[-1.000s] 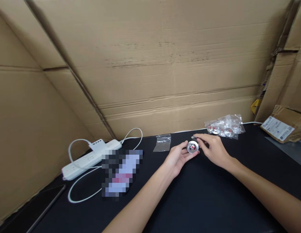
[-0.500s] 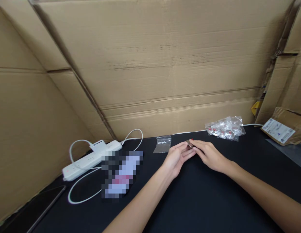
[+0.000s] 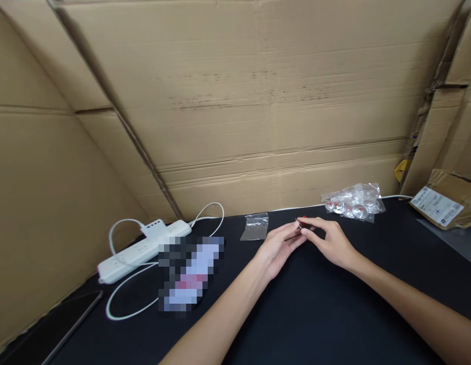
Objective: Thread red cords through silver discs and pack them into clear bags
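Note:
Both hands meet above the black tabletop, right of the middle of the view. Between their fingertips is a small shiny metal piece with red bits (image 3: 304, 220), mostly covered by the fingers; its exact kind does not show. My left hand (image 3: 275, 248) is turned partly palm up, thumb and fingers closed on the metal piece from the left. From the right, my right hand (image 3: 330, 241) pinches at it with thumb and index finger. Beyond my left hand lies a small clear plastic bag (image 3: 254, 226). Farther back, clear bags (image 3: 353, 200) hold several silver discs with red spots.
A white power strip (image 3: 140, 251) with a looped white cable (image 3: 110, 299) lies at left, beside a pixelated flat object (image 3: 193, 274). A dark flat device (image 3: 68, 324) is at lower left. Cardboard walls (image 3: 258, 111) enclose the table; a labelled cardboard box (image 3: 444, 197) sits at right.
My right fingers have shifted slightly on the metal piece, and its thumb and index finger are more apart. The piece has turned, showing more red. My left hand has hardly moved.

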Demonstrator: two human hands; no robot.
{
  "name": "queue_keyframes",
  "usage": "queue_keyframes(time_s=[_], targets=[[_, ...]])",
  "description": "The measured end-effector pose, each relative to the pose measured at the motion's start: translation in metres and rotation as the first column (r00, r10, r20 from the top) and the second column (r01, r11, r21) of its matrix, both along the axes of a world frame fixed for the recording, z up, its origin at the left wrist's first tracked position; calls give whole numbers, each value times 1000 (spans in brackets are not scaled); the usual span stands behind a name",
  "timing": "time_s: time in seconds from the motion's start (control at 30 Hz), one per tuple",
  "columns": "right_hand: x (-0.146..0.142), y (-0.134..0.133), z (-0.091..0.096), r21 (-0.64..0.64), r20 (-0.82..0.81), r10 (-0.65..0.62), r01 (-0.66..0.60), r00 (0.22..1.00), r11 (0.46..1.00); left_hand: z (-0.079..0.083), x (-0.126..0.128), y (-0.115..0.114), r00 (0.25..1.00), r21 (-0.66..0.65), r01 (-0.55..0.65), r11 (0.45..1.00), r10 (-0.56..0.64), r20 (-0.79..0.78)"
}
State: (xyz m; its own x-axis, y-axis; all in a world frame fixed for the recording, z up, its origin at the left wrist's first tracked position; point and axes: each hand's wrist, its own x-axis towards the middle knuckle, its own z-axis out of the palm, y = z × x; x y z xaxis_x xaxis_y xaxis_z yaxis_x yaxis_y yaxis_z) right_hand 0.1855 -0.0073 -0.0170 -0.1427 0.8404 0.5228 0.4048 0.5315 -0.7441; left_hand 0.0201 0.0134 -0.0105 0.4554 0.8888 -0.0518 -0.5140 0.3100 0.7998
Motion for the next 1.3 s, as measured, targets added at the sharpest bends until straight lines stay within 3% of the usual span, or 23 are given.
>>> queue_keyframes(time_s=[0.27,0.37,0.53,0.8,1.3], targets=[[-2,-2,4,-10,0,34,-34,999,999,7,-4,3,999,-55,1,998,-3,-45],[-3,-3,6,-2,-3,-17,17,1000,1000,8,-4,1,999,-55,-24,998,22,-34],[-5,-8,8,162,-32,-108,112,994,981,9,1,-3,990,-109,-140,984,141,-6],[-12,-14,9,213,-80,-88,103,993,972,13,11,-15,998,-141,-52,989,57,36],[-17,-17,11,200,-112,-71,93,991,975,18,15,-19,989,-199,-72,977,97,116]])
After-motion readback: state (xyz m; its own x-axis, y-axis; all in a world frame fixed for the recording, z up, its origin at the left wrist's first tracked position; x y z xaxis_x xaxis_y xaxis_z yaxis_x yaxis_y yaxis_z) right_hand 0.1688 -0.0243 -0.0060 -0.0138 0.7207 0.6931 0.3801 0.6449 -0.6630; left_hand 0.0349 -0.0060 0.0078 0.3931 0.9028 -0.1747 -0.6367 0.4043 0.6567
